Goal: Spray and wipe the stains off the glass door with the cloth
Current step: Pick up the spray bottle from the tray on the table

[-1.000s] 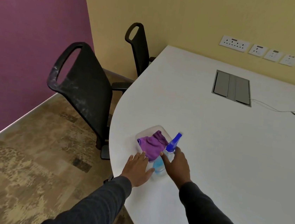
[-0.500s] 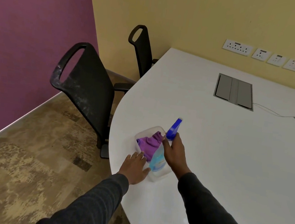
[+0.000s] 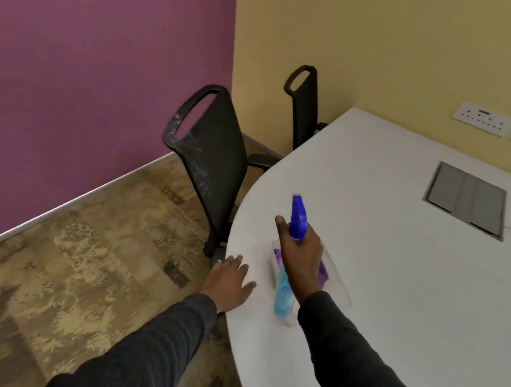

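Gripping the clear spray bottle with blue liquid and a blue trigger head (image 3: 284,289), the right hand (image 3: 299,262) has its fingers wrapped round the neck, and the bottle hangs upright, apparently lifted clear of the white rounded table (image 3: 396,289). Under that hand, the purple cloth (image 3: 323,272) lies bunched in a clear plastic tray (image 3: 337,285), mostly hidden. The left hand (image 3: 228,281) rests flat at the table edge, fingers spread, holding nothing. A black mesh office chair (image 3: 210,156) stands just beside the table. No glass door in view. By my read this is the gathering step: next, the free hand needs the cloth, then a turn to find the door.
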`<state>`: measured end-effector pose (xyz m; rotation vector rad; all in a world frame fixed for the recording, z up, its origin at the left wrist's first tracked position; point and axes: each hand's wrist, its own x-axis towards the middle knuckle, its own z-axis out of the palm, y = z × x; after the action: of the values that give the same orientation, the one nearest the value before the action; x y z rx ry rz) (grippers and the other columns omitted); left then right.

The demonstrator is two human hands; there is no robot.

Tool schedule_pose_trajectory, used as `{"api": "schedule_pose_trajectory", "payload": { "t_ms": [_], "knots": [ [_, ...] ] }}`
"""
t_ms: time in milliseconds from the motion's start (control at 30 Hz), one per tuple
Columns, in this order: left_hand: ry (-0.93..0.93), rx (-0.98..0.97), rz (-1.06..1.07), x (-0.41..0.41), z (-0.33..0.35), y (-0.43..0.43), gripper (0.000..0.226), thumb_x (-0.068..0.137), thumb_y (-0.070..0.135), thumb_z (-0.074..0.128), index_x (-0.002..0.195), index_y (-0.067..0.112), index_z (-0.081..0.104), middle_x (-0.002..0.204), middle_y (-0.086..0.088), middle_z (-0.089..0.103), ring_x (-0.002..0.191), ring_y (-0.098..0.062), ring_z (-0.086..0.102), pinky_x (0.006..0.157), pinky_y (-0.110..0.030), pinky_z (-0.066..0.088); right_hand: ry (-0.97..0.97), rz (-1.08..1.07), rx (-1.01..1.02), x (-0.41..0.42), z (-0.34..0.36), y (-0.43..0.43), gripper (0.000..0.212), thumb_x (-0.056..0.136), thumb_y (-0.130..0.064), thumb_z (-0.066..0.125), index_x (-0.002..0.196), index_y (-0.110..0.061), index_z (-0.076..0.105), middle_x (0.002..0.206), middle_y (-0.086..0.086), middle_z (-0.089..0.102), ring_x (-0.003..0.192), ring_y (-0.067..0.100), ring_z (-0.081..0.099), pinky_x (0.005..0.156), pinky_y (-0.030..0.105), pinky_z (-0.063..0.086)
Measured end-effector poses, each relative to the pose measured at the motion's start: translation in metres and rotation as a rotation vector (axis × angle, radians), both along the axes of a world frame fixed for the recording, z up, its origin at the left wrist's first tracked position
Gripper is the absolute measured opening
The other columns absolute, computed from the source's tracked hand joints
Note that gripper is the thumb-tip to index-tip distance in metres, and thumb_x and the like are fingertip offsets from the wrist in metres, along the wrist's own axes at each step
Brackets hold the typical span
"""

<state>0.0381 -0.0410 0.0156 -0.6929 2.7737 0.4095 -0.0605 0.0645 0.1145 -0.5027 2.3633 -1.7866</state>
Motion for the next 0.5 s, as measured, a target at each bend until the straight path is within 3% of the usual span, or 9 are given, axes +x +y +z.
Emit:
{"api": "schedule_pose_trajectory", "payload": {
  "t_ms": [167,300,367,500],
  "knots": [
    [0.013,0.016,0.127,0.050,0.010,-0.045,0.064,0.102,0.053,0.036,0.155,0.018,0.032,0.167,-0.006,0.020,0.154,-0.026,0.016,0.125,-0.047,0.017,-0.050,0.175,0.063,0.042,-0.017,-0.045,0.037,0.095,-0.046,0.068,0.077,-0.014,0.061,0.070,0.012,0.067,0.067,0.028,0.064,0.064,0.032,0.050],
    [0.043,0.011,0.229,0.105,0.012,-0.087,0.064,0.101,0.054,0.035,0.154,0.017,0.036,0.165,-0.007,0.023,0.153,-0.027,0.020,0.123,-0.047,0.020,-0.087,0.275,0.083,0.085,-0.032,-0.094,0.038,0.094,-0.044,0.069,0.068,-0.018,0.060,0.057,-0.002,0.062,0.054,0.009,0.058,0.054,0.022,0.044],
    [0.065,-0.008,0.273,0.131,0.011,-0.106,0.062,0.101,0.054,0.036,0.151,0.018,0.040,0.163,-0.007,0.028,0.151,-0.026,0.023,0.121,-0.045,0.022,-0.108,0.317,0.107,0.106,-0.041,-0.119,0.038,0.093,-0.042,0.071,0.065,-0.019,0.059,0.058,0.001,0.062,0.055,0.010,0.054,0.056,0.025,0.043],
    [0.062,-0.040,0.387,0.206,0.013,-0.158,0.056,0.099,0.054,0.038,0.138,0.017,0.052,0.146,-0.007,0.047,0.137,-0.026,0.040,0.111,-0.043,0.032,-0.156,0.415,0.123,0.168,-0.052,-0.186,0.050,0.089,-0.036,0.074,0.053,-0.022,0.042,0.043,-0.012,0.042,0.044,0.005,0.040,0.047,0.015,0.034]
  ]
}}
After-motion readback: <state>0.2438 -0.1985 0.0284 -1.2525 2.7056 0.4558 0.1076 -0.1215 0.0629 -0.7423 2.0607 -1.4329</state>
